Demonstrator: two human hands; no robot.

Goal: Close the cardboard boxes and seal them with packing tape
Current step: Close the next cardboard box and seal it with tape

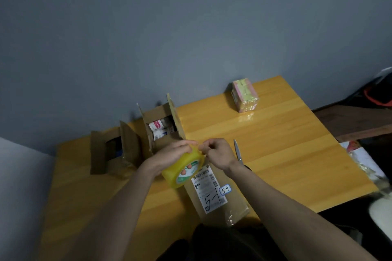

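scissors (238, 152) beside box (220, 195), open carton (163, 125) behind

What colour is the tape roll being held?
Translucent yellow tape roll, with a green-and-white core label, seen in the head view.

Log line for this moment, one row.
left hand: holds yellow tape roll | right hand: picks tape end | labelled cardboard box: closed, untaped | steel scissors: on table

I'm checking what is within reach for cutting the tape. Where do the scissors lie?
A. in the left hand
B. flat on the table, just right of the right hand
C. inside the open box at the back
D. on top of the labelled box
B: the scissors lie flat on the table, just right of the right hand, which picks at the tape roll held by the left hand.
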